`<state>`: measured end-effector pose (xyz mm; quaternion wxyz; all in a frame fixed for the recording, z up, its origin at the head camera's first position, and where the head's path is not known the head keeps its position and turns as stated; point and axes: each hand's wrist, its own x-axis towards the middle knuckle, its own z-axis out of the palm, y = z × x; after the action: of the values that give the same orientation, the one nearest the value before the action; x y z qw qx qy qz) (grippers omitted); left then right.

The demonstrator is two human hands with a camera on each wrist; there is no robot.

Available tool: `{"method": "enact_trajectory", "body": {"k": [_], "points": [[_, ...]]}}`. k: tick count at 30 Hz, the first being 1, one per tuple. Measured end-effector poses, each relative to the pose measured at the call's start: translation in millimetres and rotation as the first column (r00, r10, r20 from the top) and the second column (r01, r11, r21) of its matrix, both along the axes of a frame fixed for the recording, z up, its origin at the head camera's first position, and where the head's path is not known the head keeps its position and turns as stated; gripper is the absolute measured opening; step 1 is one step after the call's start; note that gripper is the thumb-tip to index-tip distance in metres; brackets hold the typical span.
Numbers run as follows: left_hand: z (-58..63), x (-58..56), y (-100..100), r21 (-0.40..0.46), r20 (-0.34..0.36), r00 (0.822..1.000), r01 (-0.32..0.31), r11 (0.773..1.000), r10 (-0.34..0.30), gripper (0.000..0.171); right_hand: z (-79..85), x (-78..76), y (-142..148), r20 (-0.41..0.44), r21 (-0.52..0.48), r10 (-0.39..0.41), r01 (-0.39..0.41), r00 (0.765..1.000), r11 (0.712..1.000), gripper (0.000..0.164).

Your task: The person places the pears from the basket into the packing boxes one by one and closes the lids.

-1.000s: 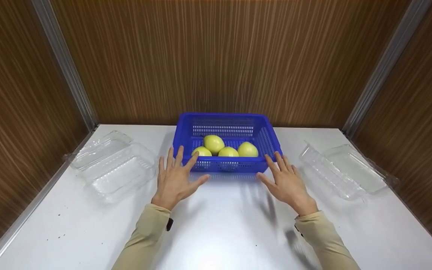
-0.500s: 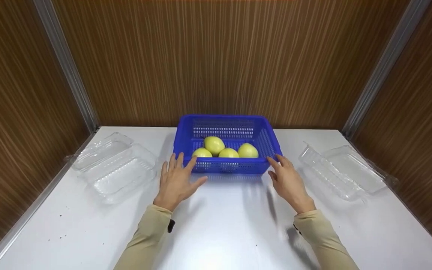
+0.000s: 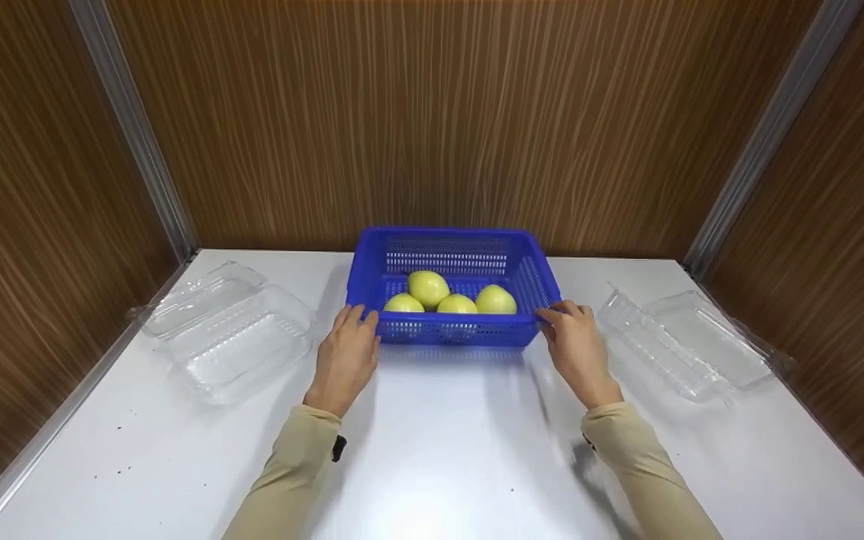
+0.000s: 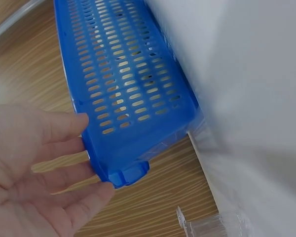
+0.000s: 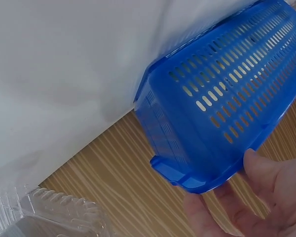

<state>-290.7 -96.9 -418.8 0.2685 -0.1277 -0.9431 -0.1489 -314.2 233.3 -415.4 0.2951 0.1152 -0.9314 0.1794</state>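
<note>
A blue plastic basket (image 3: pixel 456 330) with slotted walls stands at the back middle of the table. Inside it lie several round yellow-green fruits (image 3: pixel 427 289). My left hand (image 3: pixel 345 361) grips the basket's front left corner; in the left wrist view the thumb (image 4: pixel 69 124) meets the rim and the other fingertips reach the corner. At the front right corner my right hand (image 3: pixel 577 351) holds the rim, its thumb (image 5: pixel 259 165) on the near side and the other fingers partly hidden behind the rim.
An open clear plastic clamshell box (image 3: pixel 241 341) lies on the left of the white table (image 3: pixel 432 450). Another clear clamshell box (image 3: pixel 691 341) is on the right. Wood-grain panels (image 3: pixel 447 120) close off the back and both sides.
Both hands have gone from spread fingers at the basket's front corners to gripping its rim. The left hand's thumb has drawn in. The basket and fruits stay in place.
</note>
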Motion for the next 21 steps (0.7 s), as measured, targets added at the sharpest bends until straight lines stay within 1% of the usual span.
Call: {"method": "enact_trajectory", "body": {"k": [4, 11, 14, 16, 19, 21], "points": [[1.3, -0.9, -5, -0.016, -0.032, 0.999, 0.017, 1.000, -0.017, 0.031, -1.0, -2.0, 0, 0.009, -0.013, 0.002, -0.002, 1.000, 1.000, 0.017], [6.7, -2.7, -16, -0.014, -0.010, 0.998, 0.067, 0.998, -0.067, 0.030, 2.7, -3.7, -1, 0.026, -0.020, 0.023, -0.023, 0.999, 1.000, 0.017], [6.9, -2.6, -21, -0.013, -0.022, 0.995, 0.092, 0.996, -0.092, 0.028, 2.7, -3.2, 0, 0.025, -0.020, 0.019, -0.019, 1.000, 1.000, 0.016], [5.7, -2.7, -25, -0.020, -0.045, 0.994, 0.102, 0.995, -0.103, 0.028, 2.5, -2.7, 0, 0.025, -0.022, 0.018, -0.018, 1.000, 1.000, 0.016], [2.9, -3.0, -34, -0.034, -0.084, 0.992, 0.092, 0.995, -0.095, 0.027, 2.2, -2.5, 0, 0.022, -0.022, 0.029, -0.028, 0.999, 0.999, 0.016], [1.7, -3.0, -41, -0.056, -0.107, 0.992, 0.065, 0.996, -0.071, 0.024, 2.5, -2.0, 0, 0.017, -0.021, 0.035, -0.034, 0.999, 0.999, 0.015]]}}
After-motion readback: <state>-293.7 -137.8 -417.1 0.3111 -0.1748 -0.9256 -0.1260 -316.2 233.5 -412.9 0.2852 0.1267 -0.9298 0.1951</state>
